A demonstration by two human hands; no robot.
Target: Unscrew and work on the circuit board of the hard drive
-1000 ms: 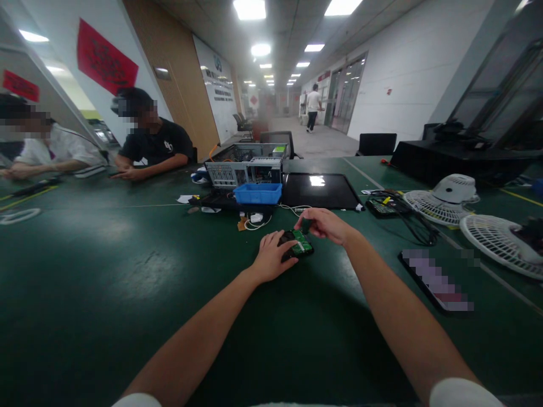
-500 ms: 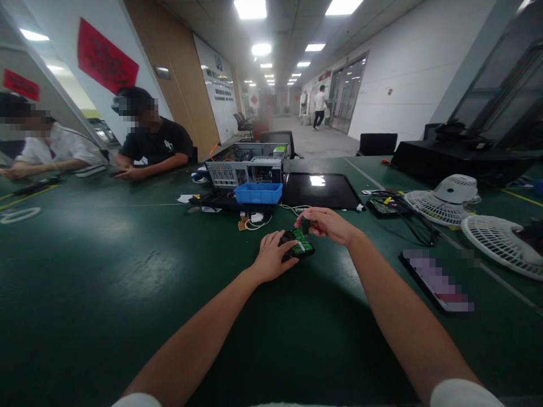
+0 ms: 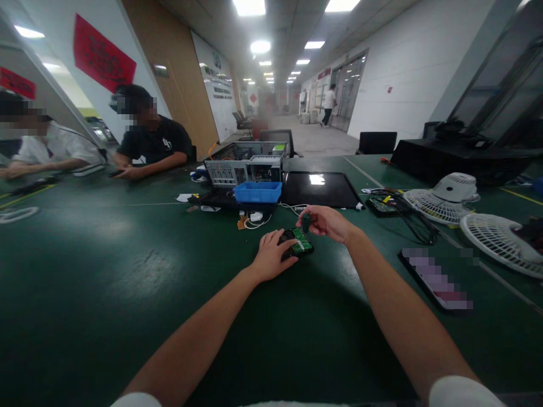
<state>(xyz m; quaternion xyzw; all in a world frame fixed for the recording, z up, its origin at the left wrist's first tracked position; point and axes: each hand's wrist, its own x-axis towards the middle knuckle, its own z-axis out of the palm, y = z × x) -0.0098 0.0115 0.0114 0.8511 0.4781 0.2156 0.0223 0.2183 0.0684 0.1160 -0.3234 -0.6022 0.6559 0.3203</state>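
Note:
A black hard drive (image 3: 302,246) lies on the green table with its green circuit board facing up. My left hand (image 3: 274,257) presses it down from the left, index finger across the board and thumb along the near edge. Just above the drive's far right corner, my right hand (image 3: 326,224) is closed round the dark green handle of a screwdriver (image 3: 306,223). The tool stands roughly upright; its tip is too small to make out.
Beyond my hands are a blue tray (image 3: 258,192), an open computer case (image 3: 244,164) and a black flat panel (image 3: 321,190). To the right lie another circuit-board unit (image 3: 380,207) with cables, white fan parts (image 3: 439,204) and a phone (image 3: 432,280). Two people sit at left.
The screwdriver handle shows more upright in my right hand. My left hand stays on the hard drive. In the background a walking person has moved slightly right.

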